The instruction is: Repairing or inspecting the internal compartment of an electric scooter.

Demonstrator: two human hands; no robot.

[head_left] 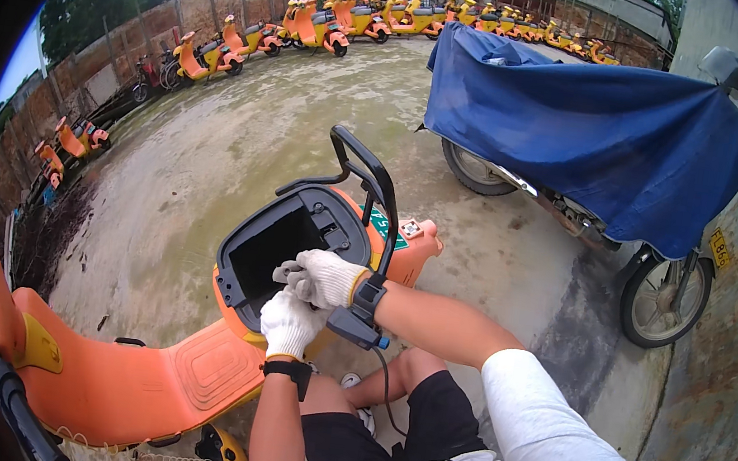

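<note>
From the left, we see an orange scooter (120,375) standing side-on to the person (563,444), apparently so that its rear falls within easy reach. Behind it, parked scooters (315,26) line the reddish wall (207,12), likely to leave the middle of the concrete yard (204,157) passable. Toward the centre, the scooter's black storage compartment (352,233) gapes open, just ahead of the person. At its near edge the left hand (290,322) meets the right hand (324,278), fingers bent and pressed together; we cannot tell whether anything small is pinched between them. White gloves, presumably worn against scrapes, cover both. A black tubular rail (391,224) rises beyond the right wrist. At right, a blue cover (580,136) drapes a motorcycle (666,303), probably against weather, beside a stained wall (731,408).
</note>
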